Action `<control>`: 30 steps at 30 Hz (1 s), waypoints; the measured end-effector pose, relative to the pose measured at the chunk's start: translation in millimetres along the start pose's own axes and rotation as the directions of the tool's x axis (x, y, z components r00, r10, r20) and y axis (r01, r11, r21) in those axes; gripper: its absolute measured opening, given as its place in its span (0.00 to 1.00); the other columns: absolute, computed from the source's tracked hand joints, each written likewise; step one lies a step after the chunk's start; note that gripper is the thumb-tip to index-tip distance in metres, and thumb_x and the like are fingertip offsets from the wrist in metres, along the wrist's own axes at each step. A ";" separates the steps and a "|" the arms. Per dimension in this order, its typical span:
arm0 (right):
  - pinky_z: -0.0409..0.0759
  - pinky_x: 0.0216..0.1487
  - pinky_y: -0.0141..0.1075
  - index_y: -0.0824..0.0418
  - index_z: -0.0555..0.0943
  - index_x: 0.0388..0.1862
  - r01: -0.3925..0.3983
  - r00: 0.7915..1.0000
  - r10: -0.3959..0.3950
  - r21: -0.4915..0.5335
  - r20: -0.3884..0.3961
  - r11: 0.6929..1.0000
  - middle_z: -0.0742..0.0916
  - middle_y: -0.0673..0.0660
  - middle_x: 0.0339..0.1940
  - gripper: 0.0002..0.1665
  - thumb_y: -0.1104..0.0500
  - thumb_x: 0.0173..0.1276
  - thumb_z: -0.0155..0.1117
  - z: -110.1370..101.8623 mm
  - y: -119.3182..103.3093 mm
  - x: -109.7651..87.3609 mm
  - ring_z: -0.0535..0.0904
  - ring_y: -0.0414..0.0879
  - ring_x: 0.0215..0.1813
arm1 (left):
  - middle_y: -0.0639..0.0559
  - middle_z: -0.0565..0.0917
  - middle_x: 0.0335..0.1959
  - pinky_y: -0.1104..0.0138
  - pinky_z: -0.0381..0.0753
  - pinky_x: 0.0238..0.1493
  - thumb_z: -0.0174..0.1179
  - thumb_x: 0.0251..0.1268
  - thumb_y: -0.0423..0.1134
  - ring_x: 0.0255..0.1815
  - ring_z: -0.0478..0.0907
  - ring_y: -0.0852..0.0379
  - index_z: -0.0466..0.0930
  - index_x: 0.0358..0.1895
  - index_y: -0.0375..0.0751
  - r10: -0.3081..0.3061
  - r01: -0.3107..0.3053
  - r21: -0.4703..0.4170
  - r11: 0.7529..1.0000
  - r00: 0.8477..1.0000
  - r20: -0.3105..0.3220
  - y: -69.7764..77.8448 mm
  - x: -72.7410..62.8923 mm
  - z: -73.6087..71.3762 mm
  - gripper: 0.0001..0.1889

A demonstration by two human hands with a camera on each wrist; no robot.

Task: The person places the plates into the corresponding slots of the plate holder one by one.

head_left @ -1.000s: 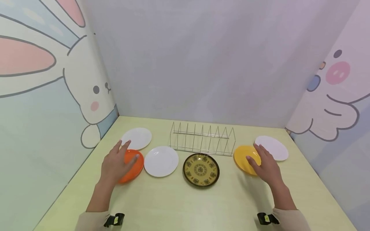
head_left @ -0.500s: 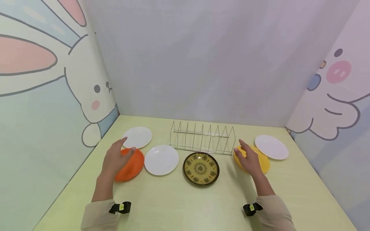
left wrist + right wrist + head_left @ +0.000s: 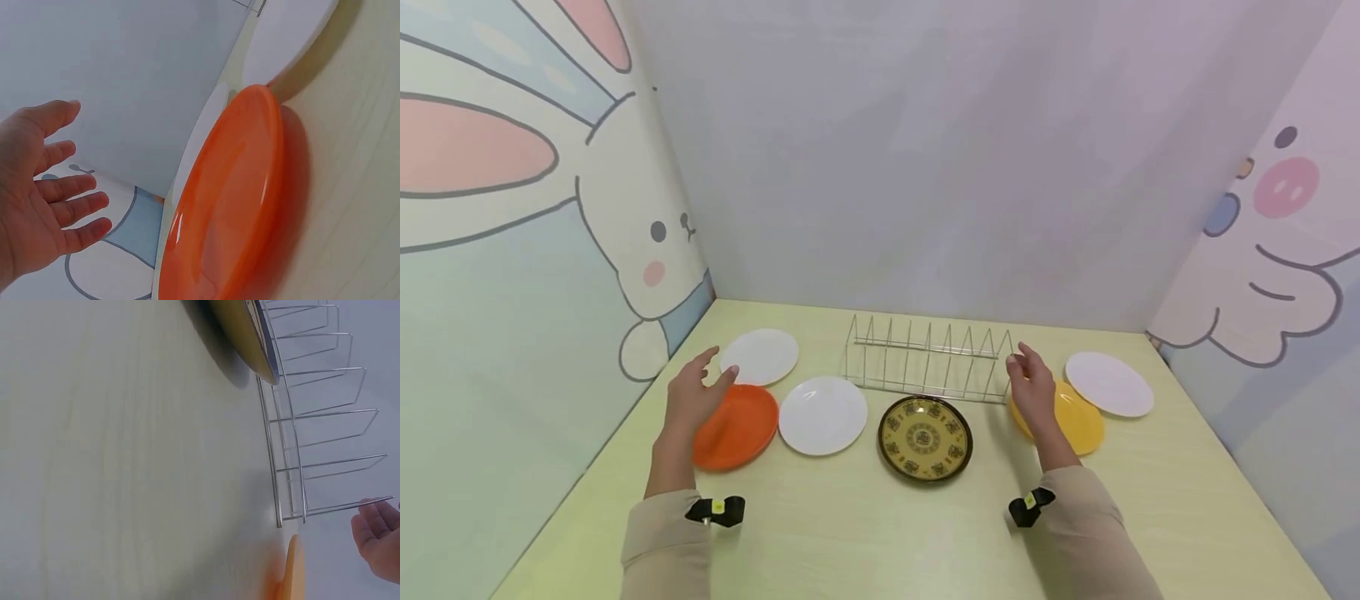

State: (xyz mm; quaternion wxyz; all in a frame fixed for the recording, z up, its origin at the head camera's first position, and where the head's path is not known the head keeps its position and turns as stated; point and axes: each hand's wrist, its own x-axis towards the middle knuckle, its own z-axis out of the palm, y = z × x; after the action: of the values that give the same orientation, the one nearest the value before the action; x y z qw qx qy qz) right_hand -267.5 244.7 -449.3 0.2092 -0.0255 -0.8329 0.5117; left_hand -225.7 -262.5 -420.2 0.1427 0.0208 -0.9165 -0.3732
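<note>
My left hand (image 3: 688,398) hovers over the left edge of an orange plate (image 3: 741,429), fingers apart and relaxed, holding nothing. The left wrist view shows that hand (image 3: 44,200) apart from the orange plate (image 3: 225,206). My right hand (image 3: 1033,392) is over the left part of a yellow plate (image 3: 1078,421), at the right end of a wire plate rack (image 3: 925,390). In the right wrist view its loosely bent fingers (image 3: 375,519) are by the end wire of the rack (image 3: 289,447); whether they touch it I cannot tell.
Two white plates (image 3: 823,417) lie near the orange one, one of them farther back. A patterned brown-rimmed plate (image 3: 925,439) lies before the rack. Another white plate (image 3: 1108,383) is at the far right. Cartoon-printed walls (image 3: 512,333) border the table.
My right hand has moved left and forward, from the yellow plate's right side to the rack's right end. My left hand has shifted slightly, still above the orange plate. The plates stay put.
</note>
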 end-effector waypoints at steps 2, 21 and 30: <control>0.72 0.51 0.47 0.65 0.67 0.66 -0.016 1.000 0.016 0.000 -0.024 1.000 0.81 0.66 0.49 0.26 0.56 0.72 0.51 2.7 2.5 4.8 0.77 0.58 0.49 | 0.31 0.63 0.64 0.41 0.66 0.53 0.51 0.67 0.53 0.59 0.63 0.31 0.58 0.69 0.36 -0.032 0.032 -0.026 0.999 0.999 0.002 -3.6 3.2 -1.4 0.34; 0.80 0.36 0.33 0.61 0.67 0.64 -0.293 0.954 0.290 0.445 0.076 0.846 0.82 0.51 0.25 0.21 0.59 0.74 0.47 19.7 14.5 21.4 0.79 0.40 0.28 | 0.25 0.62 0.63 0.42 0.67 0.54 0.52 0.67 0.51 0.59 0.63 0.29 0.56 0.68 0.32 -0.133 0.128 0.049 0.991 0.984 0.119 -40.2 35.7 -1.1 0.34; 0.79 0.32 0.32 0.60 0.65 0.65 -0.314 0.947 0.305 0.466 0.097 0.827 0.80 0.52 0.22 0.22 0.59 0.75 0.45 18.6 10.6 20.3 0.75 0.41 0.25 | 0.27 0.60 0.65 0.40 0.62 0.56 0.51 0.66 0.56 0.63 0.57 0.31 0.53 0.71 0.35 -0.227 0.238 -0.054 0.970 0.961 0.158 -43.5 51.2 5.8 0.38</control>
State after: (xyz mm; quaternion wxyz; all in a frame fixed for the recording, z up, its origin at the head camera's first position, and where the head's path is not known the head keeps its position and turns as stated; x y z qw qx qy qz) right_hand -294.8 239.3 -459.2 0.1158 -0.1033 -0.6684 0.7274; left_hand -279.3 -297.3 -441.6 0.0287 0.0949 -0.9016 -0.4211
